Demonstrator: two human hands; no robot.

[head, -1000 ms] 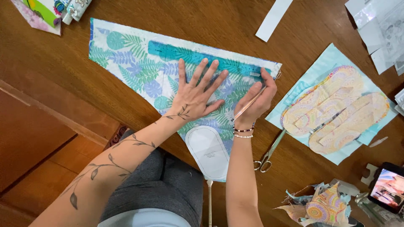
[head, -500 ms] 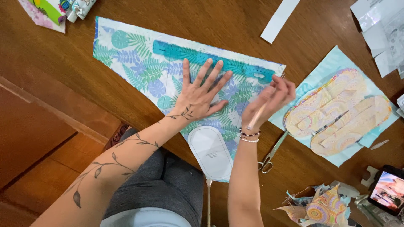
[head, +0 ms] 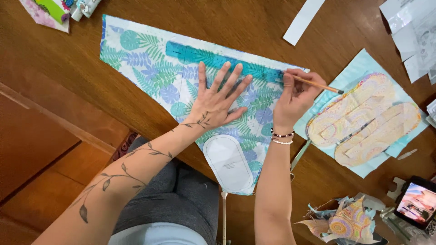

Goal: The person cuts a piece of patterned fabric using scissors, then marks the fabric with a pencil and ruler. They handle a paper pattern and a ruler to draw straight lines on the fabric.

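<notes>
My left hand [head: 217,100] lies flat with fingers spread on a leaf-printed blue and green fabric [head: 150,68], its fingertips touching a teal ruler [head: 204,56] that lies across the cloth. My right hand [head: 294,97] grips a wooden pencil [head: 318,85] at the ruler's right end, near the fabric's edge. A white oval paper pattern [head: 227,161] rests on the fabric below my left wrist.
Patterned oval fabric cutouts [head: 368,120] lie on a light blue cloth at the right. Scissors [head: 299,154] sit beside my right forearm. Fabric scraps [head: 347,222] and a phone [head: 418,203] are at the lower right; white paper sheets [head: 413,31] lie at the upper right.
My right hand moved from the fabric's lower middle up and to the right, to the ruler's end, with the pencil now pointing right. The left hand stayed pressed on the cloth.
</notes>
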